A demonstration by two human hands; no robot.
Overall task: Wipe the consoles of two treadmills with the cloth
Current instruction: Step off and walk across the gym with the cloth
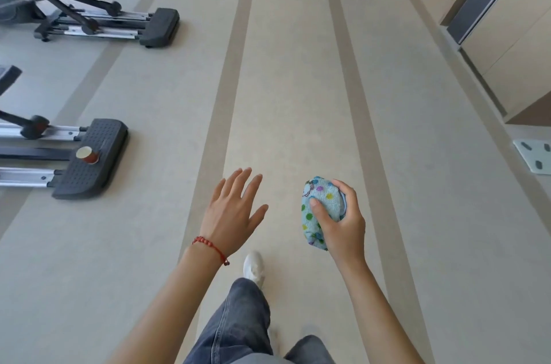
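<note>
My right hand (pixel 343 220) grips a bunched light-blue cloth (pixel 320 208) with coloured dots, held over the floor in front of me. My left hand (pixel 232 208) is beside it, palm down, fingers spread and holding nothing; a red bead bracelet sits on that wrist. No treadmill console is in view. Below the hands I see my jeans and one white shoe (pixel 254 266) stepping forward.
Two elliptical machines (pixel 89 17) (pixel 86 155) stand along the left; a paper cup (pixel 87 154) sits on the nearer one's rear base. A beige floor with darker stripes (pixel 348 65) runs ahead. Cabinets (pixel 507 44) line the right wall, and a scale (pixel 535 156) lies on the floor there.
</note>
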